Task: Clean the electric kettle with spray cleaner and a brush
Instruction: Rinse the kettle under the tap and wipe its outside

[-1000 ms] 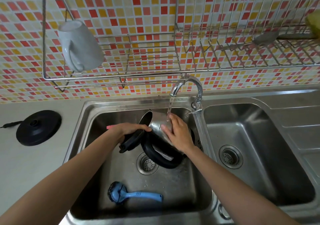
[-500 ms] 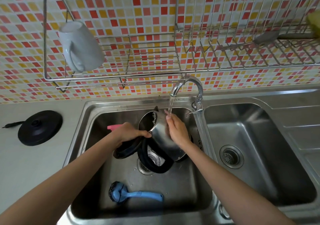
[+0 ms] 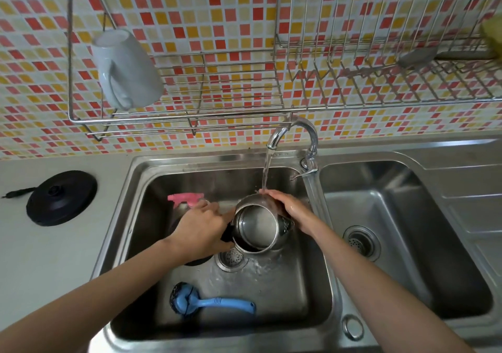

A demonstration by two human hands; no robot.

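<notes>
In the centre of the frame the kettle [image 3: 256, 229] is held over the left sink basin [image 3: 152, 312], its open mouth turned up toward the camera, and the tap [image 3: 293, 132] runs water onto its far rim. The left hand [image 3: 202, 230] is closed around the black handle side; the right hand [image 3: 289, 206] lies flat and open against the wet steel wall. The body is smooth, round, polished metal, so I think it may slip when wet, and water could reach the electric underside. The blue plastic brush [image 3: 209, 302] lies at the lower middle; the pink-headed spray bottle [image 3: 184, 203] stands behind the left hand.
</notes>
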